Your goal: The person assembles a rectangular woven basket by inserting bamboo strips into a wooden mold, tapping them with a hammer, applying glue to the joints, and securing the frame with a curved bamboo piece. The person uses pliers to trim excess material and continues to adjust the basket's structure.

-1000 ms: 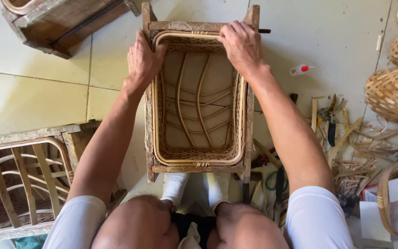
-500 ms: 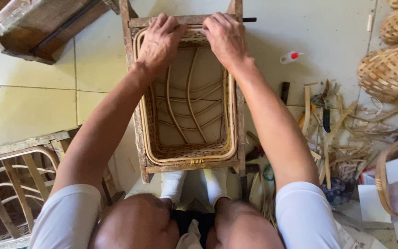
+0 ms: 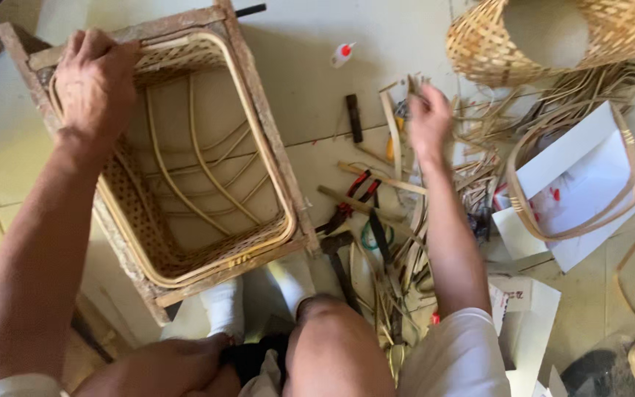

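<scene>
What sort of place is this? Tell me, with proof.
Probably a home basket-weaving workshop on a tiled floor: a half-woven basket in a wooden frame, loose cane strips, pliers and a finished woven basket.

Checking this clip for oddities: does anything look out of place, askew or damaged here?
Nothing looks damaged. The floor right of the basket frame is strewn with cane strips, pliers and paper. The left hand grips the frame's far edge; the right hand is over the litter.
</scene>
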